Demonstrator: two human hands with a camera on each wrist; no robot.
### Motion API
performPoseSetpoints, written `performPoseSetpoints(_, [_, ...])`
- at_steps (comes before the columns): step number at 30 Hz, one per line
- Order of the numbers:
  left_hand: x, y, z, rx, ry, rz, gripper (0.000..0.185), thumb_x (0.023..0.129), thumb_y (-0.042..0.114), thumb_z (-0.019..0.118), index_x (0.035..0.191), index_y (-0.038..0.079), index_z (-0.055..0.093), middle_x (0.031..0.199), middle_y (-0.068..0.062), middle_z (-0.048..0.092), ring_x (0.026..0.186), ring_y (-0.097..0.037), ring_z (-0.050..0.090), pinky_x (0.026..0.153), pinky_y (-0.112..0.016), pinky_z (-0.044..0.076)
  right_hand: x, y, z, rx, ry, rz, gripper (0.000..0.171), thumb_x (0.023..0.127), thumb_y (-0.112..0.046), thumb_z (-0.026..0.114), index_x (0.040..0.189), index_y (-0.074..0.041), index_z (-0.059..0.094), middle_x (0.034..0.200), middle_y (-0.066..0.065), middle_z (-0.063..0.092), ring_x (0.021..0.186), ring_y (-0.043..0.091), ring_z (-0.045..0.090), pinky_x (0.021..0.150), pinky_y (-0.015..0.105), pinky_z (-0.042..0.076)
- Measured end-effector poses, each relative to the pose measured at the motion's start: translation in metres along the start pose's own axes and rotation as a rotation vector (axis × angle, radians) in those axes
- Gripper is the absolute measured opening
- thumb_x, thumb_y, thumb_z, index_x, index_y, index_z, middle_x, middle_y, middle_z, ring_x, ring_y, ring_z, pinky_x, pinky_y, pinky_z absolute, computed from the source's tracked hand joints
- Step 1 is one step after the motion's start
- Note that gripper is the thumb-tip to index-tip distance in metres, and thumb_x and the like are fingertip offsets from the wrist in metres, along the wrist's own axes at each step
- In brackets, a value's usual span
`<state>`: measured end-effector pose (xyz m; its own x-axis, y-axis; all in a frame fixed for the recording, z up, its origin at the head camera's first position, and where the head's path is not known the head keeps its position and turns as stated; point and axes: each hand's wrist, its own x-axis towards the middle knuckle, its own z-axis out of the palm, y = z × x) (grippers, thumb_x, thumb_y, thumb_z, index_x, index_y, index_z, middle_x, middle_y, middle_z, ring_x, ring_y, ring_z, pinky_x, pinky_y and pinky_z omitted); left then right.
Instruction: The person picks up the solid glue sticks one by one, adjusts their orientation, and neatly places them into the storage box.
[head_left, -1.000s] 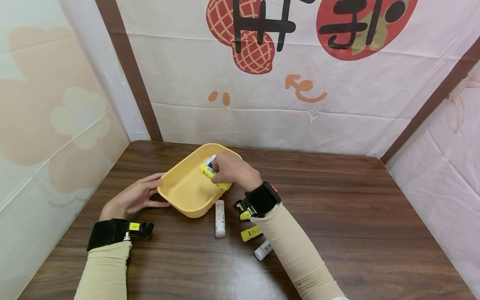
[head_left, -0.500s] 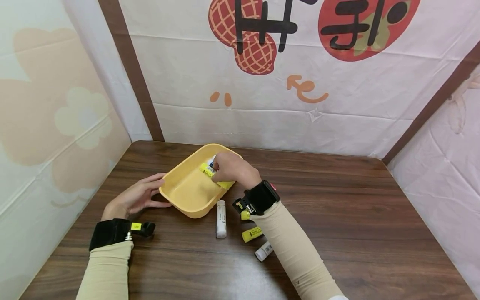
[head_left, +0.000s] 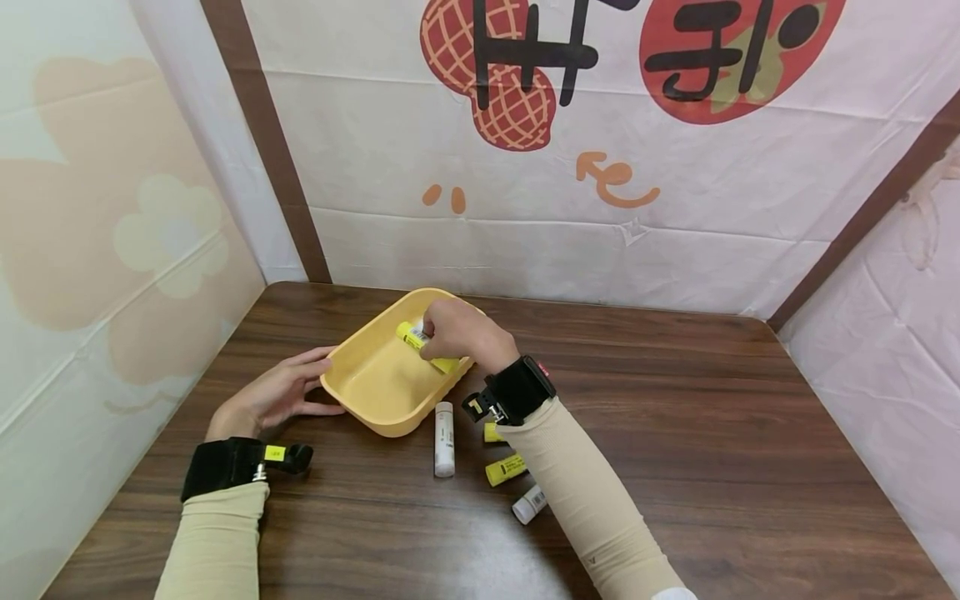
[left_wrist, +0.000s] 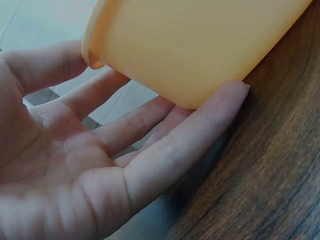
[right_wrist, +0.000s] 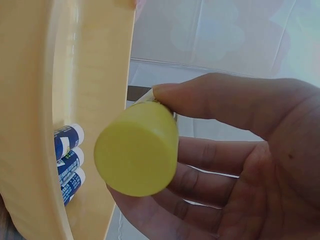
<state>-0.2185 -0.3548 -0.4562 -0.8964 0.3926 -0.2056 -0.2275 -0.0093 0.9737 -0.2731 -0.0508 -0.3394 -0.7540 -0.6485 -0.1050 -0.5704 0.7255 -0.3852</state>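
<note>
A yellow-orange plastic tub (head_left: 375, 383) stands on the brown wooden table (head_left: 675, 417). My right hand (head_left: 450, 332) holds a yellow glue stick (head_left: 420, 343) over the tub's far right side; its round yellow end (right_wrist: 136, 149) fills the right wrist view, pinched between thumb and fingers. Three blue-and-white sticks (right_wrist: 68, 162) lie inside the tub. My left hand (head_left: 273, 392) lies flat against the tub's left wall (left_wrist: 200, 45), fingers straight, thumb (left_wrist: 200, 130) on the table at its base.
Loose sticks lie on the table in front of the tub: a white one (head_left: 444, 427), a yellow one (head_left: 505, 469), a small white one (head_left: 528, 503) and a yellow bit (head_left: 491, 432) partly under my right forearm. Printed cloth walls enclose three sides.
My right hand has moved slightly farther back over the tub with the yellow stick. The left hand has stayed against the tub.
</note>
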Motion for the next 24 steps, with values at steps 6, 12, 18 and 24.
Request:
performPoseSetpoints(6, [0.000,0.000,0.001,-0.003,0.001,0.002,0.066,0.113,0.029,0.043,0.166,0.004,0.011,0.133,0.014,0.060,0.120,-0.003,0.063,0.096,-0.047,0.063,0.003,-0.001,0.000,0.008,-0.002,0.022,0.043,0.090,-0.011,0.073,0.059,-0.015,0.043,0.062,-0.006,0.026,0.056,0.009,0.028,0.052,0.020,0.022])
performPoseSetpoints(12, [0.000,0.000,0.001,0.000,0.014,-0.009,0.066,0.113,0.029,0.043,0.166,0.005,0.011,0.133,0.015,0.060,0.119,-0.003,0.063,0.096,-0.047,0.063,0.005,-0.002,-0.002,0.011,-0.007,0.045,0.043,0.091,-0.013,0.072,0.059,-0.016,0.043,0.061,-0.006,0.027,0.054,0.009,0.031,0.050,0.020,0.024])
performPoseSetpoints(18, [0.000,-0.001,0.000,0.005,0.009,0.001,0.065,0.113,0.029,0.042,0.166,0.006,0.012,0.134,0.016,0.060,0.120,-0.002,0.063,0.095,-0.046,0.063,0.009,-0.002,-0.002,0.017,-0.030,0.072,0.045,0.093,-0.015,0.072,0.059,-0.016,0.042,0.060,-0.006,0.028,0.052,0.009,0.033,0.049,0.019,0.027])
performPoseSetpoints(24, [0.000,-0.001,0.000,0.008,0.001,0.009,0.065,0.113,0.029,0.041,0.166,0.005,0.011,0.134,0.016,0.059,0.120,-0.002,0.063,0.095,-0.047,0.063,0.014,0.002,0.000,0.029,-0.045,0.102,0.048,0.093,-0.016,0.071,0.057,-0.015,0.039,0.058,-0.006,0.026,0.050,0.009,0.033,0.048,0.020,0.028])
